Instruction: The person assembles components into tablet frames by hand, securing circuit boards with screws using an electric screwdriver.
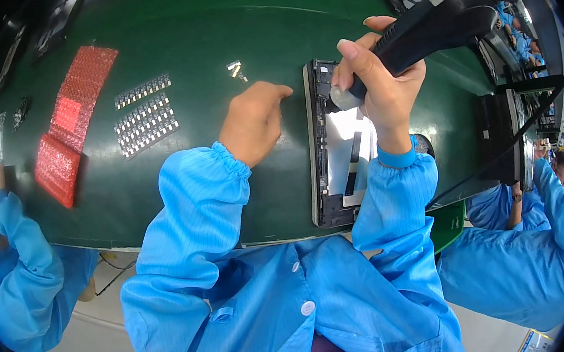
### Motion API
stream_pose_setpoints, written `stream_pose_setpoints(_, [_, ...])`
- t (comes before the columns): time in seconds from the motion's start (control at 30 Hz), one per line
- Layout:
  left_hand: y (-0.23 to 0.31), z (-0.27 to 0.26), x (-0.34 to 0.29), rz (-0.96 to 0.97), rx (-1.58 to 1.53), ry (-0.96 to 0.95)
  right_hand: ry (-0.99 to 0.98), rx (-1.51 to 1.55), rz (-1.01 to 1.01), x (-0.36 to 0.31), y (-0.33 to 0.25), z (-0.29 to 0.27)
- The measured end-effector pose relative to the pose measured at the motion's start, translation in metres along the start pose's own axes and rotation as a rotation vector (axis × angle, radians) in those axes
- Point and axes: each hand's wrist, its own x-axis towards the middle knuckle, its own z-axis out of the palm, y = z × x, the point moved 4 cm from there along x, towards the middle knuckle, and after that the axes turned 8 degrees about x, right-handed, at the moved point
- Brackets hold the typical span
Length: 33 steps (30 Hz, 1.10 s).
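My right hand (pixel 382 86) is wrapped round a black handheld tool (pixel 428 26) that looks like a hot-air gun. Its round metallic end (pixel 345 98) points down over the upper part of an opened, tablet-like device (pixel 320 165). Dark internal parts line the device's left side, and a shiny pale panel fills much of its middle. My left hand (pixel 254 122) is left of the device, with the index finger stretched toward its edge and the other fingers curled; their undersides are hidden. A small silvery piece (pixel 236 71) lies just beyond this hand.
Sheets of small pale parts (pixel 145 118) lie on the green table (pixel 210 18), beside red bubble wrap (pixel 77 122). A dark cable (pixel 531 126) runs down the right side. Co-workers in blue sit at left (pixel 28 278) and right (pixel 517 258). Black equipment (pixel 497 133) stands at the right edge.
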Motion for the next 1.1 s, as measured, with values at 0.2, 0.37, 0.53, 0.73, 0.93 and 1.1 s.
stream_pose_setpoints(0.2, [0.0033, -0.0027, 0.0005, -0.073, -0.036, -0.09, 0.013, -0.005, -0.01, 0.0036, 0.0059, -0.0034])
stream_pose_setpoints(0.37, [0.003, -0.0001, 0.0011, -0.048, -0.018, -0.072, 0.029, -0.015, -0.003, 0.004, 0.0062, -0.0044])
stream_pose_setpoints(0.53, [0.0023, -0.0006, 0.001, -0.012, 0.003, -0.036, 0.025, 0.01, 0.006, 0.0043, 0.009, -0.0042])
stream_pose_setpoints(0.73, [0.0025, -0.0009, 0.001, -0.011, 0.016, -0.029, 0.027, 0.027, 0.007, 0.0036, 0.0101, -0.0028])
stream_pose_setpoints(0.93, [0.0029, -0.0036, 0.0023, -0.021, 0.011, -0.031, -0.007, -0.007, -0.019, -0.0012, 0.0071, 0.0028])
stream_pose_setpoints(1.1, [0.0056, -0.0039, 0.003, -0.065, -0.03, -0.101, -0.029, -0.044, -0.007, -0.0048, 0.0086, 0.0014])
